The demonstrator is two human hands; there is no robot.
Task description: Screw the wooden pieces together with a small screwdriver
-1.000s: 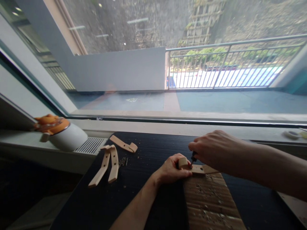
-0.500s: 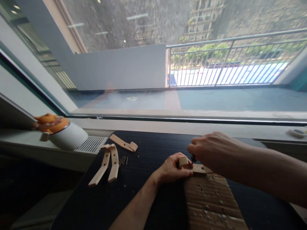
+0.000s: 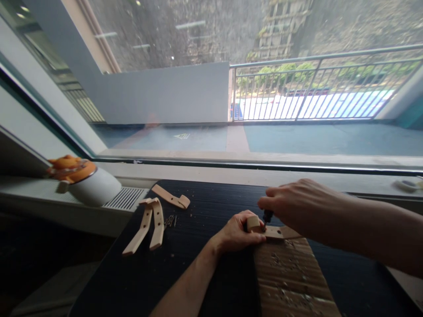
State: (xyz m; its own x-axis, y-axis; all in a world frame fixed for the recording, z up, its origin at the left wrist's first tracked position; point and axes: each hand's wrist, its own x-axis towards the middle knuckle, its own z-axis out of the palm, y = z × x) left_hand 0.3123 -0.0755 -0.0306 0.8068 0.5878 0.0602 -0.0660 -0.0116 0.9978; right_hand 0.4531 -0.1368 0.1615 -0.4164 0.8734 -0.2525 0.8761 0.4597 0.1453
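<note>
My left hand (image 3: 238, 230) is closed around the curled end of a pale wooden hook (image 3: 273, 232), pressing it down on a brown board (image 3: 297, 273). In my right hand (image 3: 295, 203) is a dark-handled screwdriver-like tool (image 3: 268, 215), held upright. Its metal tip meets the hook beside the curl, close to my left fingers; the fist covers the top of the handle. Another dark hole shows in the hook, right of the tip. To the left lie three similar hooks with holes: two side by side (image 3: 142, 230) (image 3: 157, 224) and one behind (image 3: 170, 197).
Several small thin screws (image 3: 171, 220) lie beside the loose hooks on the black table (image 3: 205, 198). A white pot with an orange animal-shaped lid (image 3: 95, 187) stands on the sill at left. A tape roll (image 3: 407, 186) sits far right. The window (image 3: 165, 105) rises behind the table.
My right hand has lifted and shifted slightly, so more of the tool's dark handle shows. My left hand and the hook have stayed in place.
</note>
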